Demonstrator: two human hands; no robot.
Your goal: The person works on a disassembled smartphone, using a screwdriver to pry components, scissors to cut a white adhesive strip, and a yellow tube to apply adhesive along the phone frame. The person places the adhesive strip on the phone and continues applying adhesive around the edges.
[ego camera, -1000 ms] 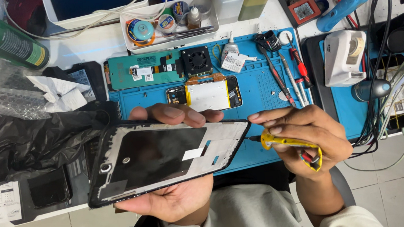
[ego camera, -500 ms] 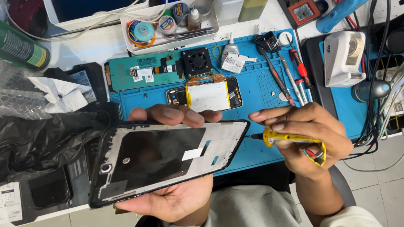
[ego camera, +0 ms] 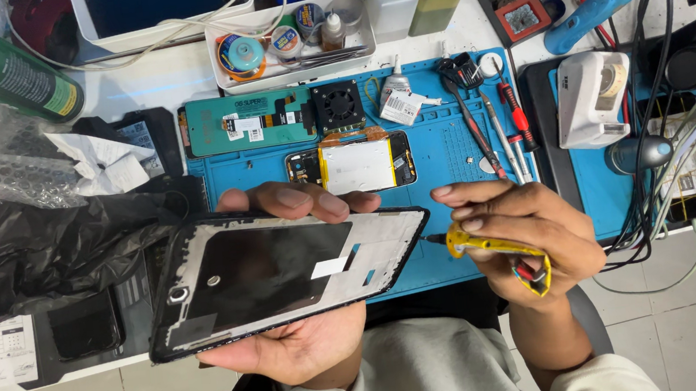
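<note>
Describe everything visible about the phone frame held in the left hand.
The phone frame is a flat black rectangle with its inner side up: a dark glossy panel in the middle, pale grey plate around it, a small white sticker and a round hole near one end. It lies tilted, long axis across the view, above the blue mat's edge. The left hand cups it from below, fingers over the far edge. The right hand's yellow tool points its tip at the frame's corner.

One head-worn camera looks steeply down from close above at the counter (ego camera: 148, 96) edge; the wearer's lap fills the bottom, while cluttered tools reach the top edge.
</note>
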